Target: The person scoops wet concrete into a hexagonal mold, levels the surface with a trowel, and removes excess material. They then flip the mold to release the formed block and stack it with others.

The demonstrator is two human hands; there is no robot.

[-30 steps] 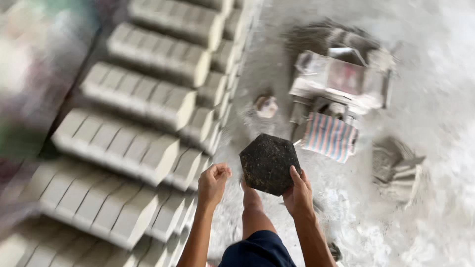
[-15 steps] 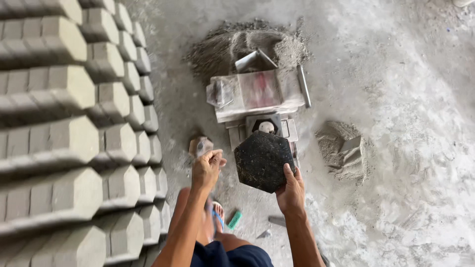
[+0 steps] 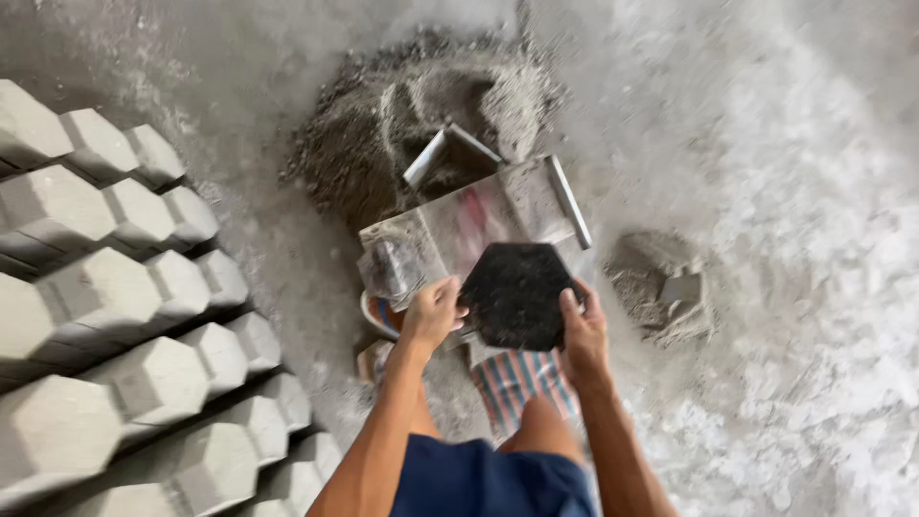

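**Both hands on a dark hexagonal mould over a dusty floor**

While the person stands on the grey floor (image 3: 785, 316) and looks down, both bare hands hold a dark hexagonal mould (image 3: 517, 295) out in front of the knees. The right hand (image 3: 584, 330) has its grip closed on the mould's right edge, the fingers curled over the rim and the thumb lying along the side. The left hand (image 3: 436, 311) is at the mould's left edge, its fingers bent in a loose fist that touches the rim; how firmly that grip has hold of it cannot be told from this angle. The mould is held roughly flat, its dark speckled face turned up toward the camera.

Just beyond the mould, and partly hidden by it, lies a flat metal tray (image 3: 479, 225) wrapped in clear plastic, with a raised bar along its right side. Behind the tray sits a heap of grey sand mix (image 3: 421, 115) with a square metal frame (image 3: 450, 158) pressed into it. To the right of the mould, a smaller lump of mix (image 3: 661, 282) lies on the floor. Below the hands a striped sack (image 3: 522, 383) shows between the forearms, above the person's blue shorts (image 3: 488, 479).

Along the left side, rows of pale hexagonal concrete blocks (image 3: 124, 316) stand packed side by side, well apart from the hands.
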